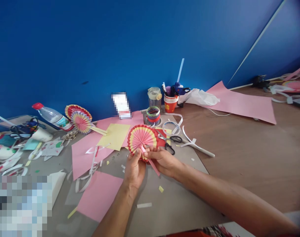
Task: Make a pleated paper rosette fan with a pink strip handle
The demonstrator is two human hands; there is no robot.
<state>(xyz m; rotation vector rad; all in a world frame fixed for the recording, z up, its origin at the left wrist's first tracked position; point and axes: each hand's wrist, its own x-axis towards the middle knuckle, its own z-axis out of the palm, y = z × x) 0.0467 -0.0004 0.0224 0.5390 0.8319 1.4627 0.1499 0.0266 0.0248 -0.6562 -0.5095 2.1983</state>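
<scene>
A round pleated paper fan (143, 136), pink with a yellow and red rim, is held up over the table's middle. My left hand (135, 164) grips its lower edge, thumb pressed near the fan's centre. Pinched in my right hand (162, 158) is a narrow pink paper strip (154, 167), which lies across the lower part of the fan and hangs down to the right. The fingertips of both hands meet close to the fan's centre. Just behind my right hand lie black-handled scissors (176, 139), their blades pointing at the fan.
Pink paper sheets (100, 194) and a yellow sheet (115, 135) lie left. Another pleated fan (80, 120) with stick handles rests near a plastic bottle (52, 116). Along the blue wall stand a clear jar (154, 97) and a red paper cup (170, 104) of tools. White strips (199, 148) are scattered right.
</scene>
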